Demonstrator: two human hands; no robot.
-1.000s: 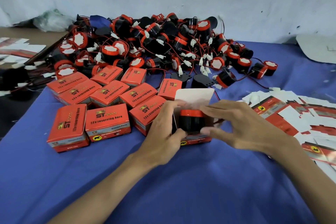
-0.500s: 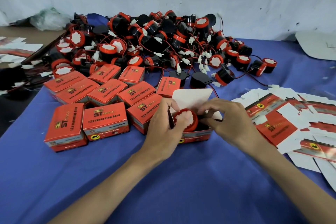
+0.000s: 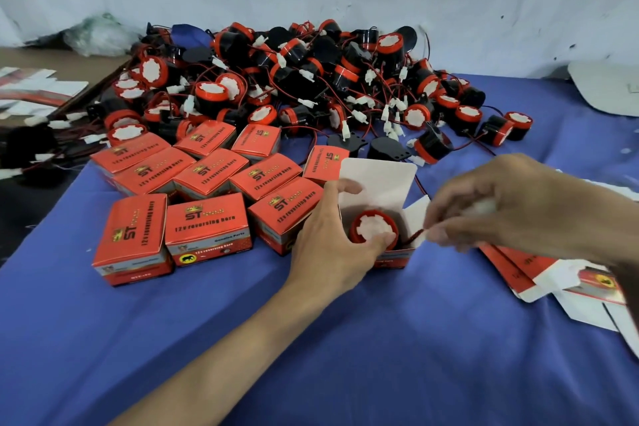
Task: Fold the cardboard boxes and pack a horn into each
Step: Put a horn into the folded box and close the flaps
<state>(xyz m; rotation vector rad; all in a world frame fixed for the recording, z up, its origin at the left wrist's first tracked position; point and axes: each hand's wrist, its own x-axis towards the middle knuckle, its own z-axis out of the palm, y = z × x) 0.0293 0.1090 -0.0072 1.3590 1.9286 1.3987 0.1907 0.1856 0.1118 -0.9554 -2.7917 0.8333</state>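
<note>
Head: horn (image 3: pixel 371 228) in box (image 3: pixel 380 183) held by left hand (image 3: pixel 328 249); right hand (image 3: pixel 511 204) pinches wire (image 3: pixel 416 235).

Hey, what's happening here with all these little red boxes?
A person is packing horns into boxes. The left hand grips the open box, thumb on the horn seated inside. The right hand, blurred, seems to pinch that horn's wire beside the box. Many closed boxes stand left; loose horns pile behind.
</note>
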